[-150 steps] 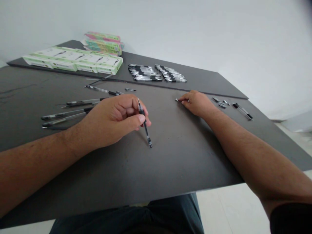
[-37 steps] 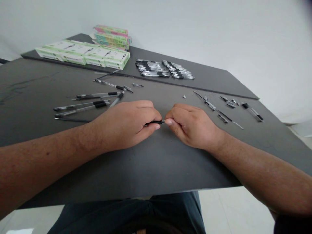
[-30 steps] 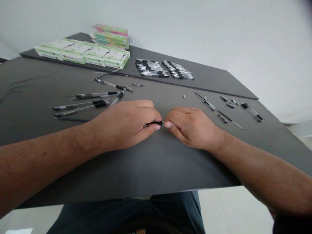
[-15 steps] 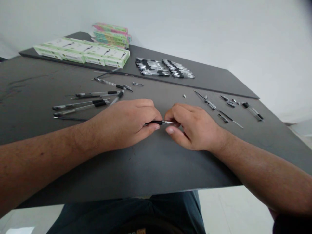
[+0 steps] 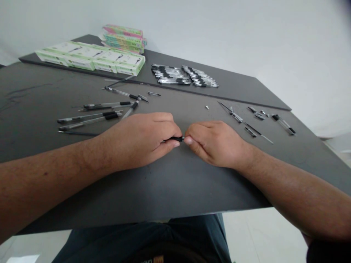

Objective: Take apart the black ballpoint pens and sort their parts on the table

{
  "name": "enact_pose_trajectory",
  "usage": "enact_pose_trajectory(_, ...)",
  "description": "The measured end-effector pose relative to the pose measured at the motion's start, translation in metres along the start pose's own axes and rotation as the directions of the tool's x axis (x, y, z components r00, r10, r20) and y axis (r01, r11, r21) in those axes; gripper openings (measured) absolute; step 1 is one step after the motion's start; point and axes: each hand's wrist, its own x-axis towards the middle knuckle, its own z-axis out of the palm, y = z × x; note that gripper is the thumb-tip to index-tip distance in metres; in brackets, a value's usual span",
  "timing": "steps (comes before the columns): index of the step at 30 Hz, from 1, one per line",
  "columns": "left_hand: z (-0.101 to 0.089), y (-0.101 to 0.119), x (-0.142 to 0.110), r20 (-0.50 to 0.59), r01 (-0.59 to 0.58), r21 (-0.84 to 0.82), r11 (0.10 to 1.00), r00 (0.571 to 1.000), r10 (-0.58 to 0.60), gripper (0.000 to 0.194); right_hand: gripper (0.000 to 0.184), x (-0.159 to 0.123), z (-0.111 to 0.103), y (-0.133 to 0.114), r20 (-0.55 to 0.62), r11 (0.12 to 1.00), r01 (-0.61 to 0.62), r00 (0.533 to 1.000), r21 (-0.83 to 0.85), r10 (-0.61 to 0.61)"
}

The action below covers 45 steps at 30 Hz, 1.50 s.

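Between my two hands lies a pen with a black grip, held level above the near part of the table. My left hand is closed around its barrel, thumb and forefinger at the grip. The thumb and forefinger of my right hand pinch the pen's tip end, which they hide. Just beyond my left hand lie several loose pens with black grips. A small silvery pen tip rests on the table past my right hand.
To the right lie pen caps, refills and a pen barrel. On a raised board at the back are two rows of pens, green-white boxes and a stack of colourful packets.
My right thumb and forefinger have closed over the pen's tip, which showed between my hands before. My left hand has kept its hold on the pen.
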Motion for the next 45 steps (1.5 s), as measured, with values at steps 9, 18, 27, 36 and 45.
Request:
enact_pose_trajectory(9, -0.001, -0.002, -0.001, -0.012, 0.019, -0.005, 1.0, 1.0, -0.019, 0.026, 0.029, -0.001, 0.0, 0.001, -0.015, 0.999, -0.033, 0.999, 0.009, 0.033)
enact_pose_trajectory(18, -0.002, -0.001, -0.001, 0.003, -0.008, 0.036, 0.999, 1.0, 0.008, 0.029, 0.034, 0.001, 0.0, -0.002, 0.003, 0.999, -0.042, 0.999, 0.023, 0.042)
enact_pose_trajectory(27, -0.003, -0.001, -0.004, 0.008, 0.007, 0.104, 0.995, 1.0, -0.007, 0.024, 0.031, 0.003, 0.006, -0.005, -0.01, 0.989, -0.094, 0.995, 0.111, 0.095)
enact_pose_trajectory(36, -0.002, -0.002, -0.005, 0.032, -0.023, 0.135, 0.991, 0.999, 0.019, 0.029, 0.028, 0.005, 0.008, -0.002, 0.073, 0.966, -0.124, 0.991, 0.226, 0.111)
enact_pose_trajectory(45, 0.001, -0.006, -0.003, 0.049, -0.037, 0.088, 0.995, 0.998, 0.032, 0.031, 0.029, 0.004, 0.011, 0.0, 0.068, 0.984, -0.072, 0.996, 0.161, 0.062)
